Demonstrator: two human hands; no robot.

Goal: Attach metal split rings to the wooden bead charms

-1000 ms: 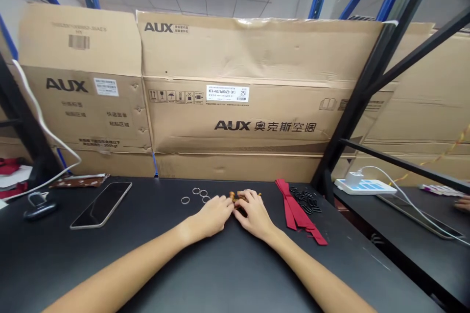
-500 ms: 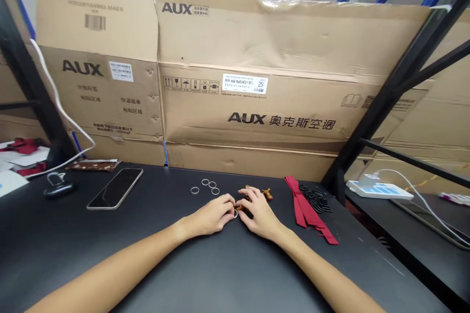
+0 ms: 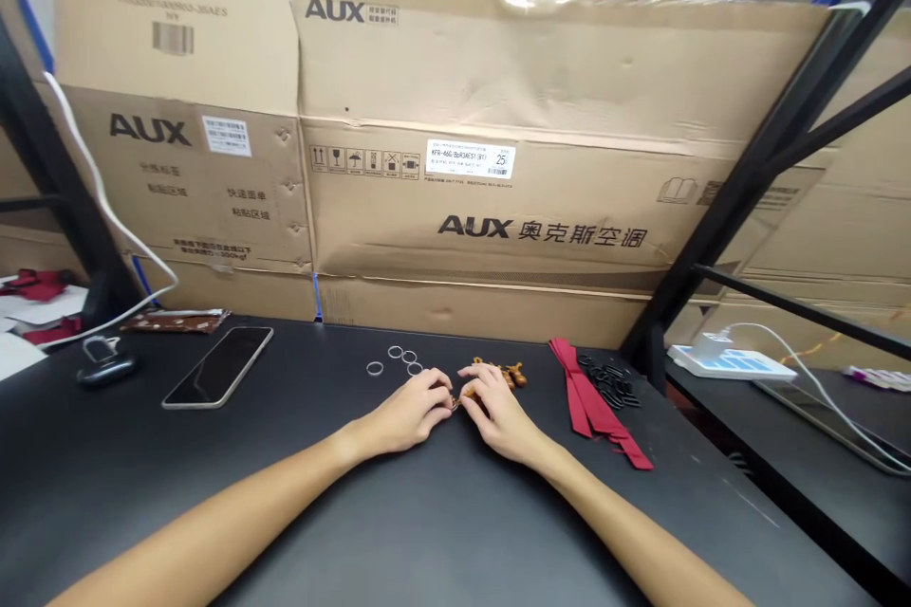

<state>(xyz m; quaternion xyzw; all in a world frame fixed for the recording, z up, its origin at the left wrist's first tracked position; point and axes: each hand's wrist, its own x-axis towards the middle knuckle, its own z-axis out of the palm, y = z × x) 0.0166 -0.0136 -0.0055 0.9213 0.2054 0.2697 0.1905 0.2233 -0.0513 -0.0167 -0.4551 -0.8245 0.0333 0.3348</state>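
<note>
Left hand (image 3: 407, 415) and right hand (image 3: 500, 413) held a small ring (image 3: 455, 405) pinched between their fingertips; four rings (image 3: 395, 352) lay loose on the worktop (image 3: 142, 493), brown pieces (image 3: 511, 376) nearby

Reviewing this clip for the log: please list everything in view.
AUX cardboard cartons: several, tan, behind the table.
Black table: one, black, beneath the hands.
Metal rings: four, silver, left of the hands.
Smartphone: one, dark screen, far left on the table.
Amber-brown pieces: a cluster, beyond the right hand.
Red ribbon: one, right of the hands.
Black loops: a heap, beside the ribbon.
Power strip: one, white and blue, on the adjoining right table.
Small ring: one, silver, between the hands.
Left hand: one, bare, at the small ring.
Right hand: one, bare, at the small ring.
</note>
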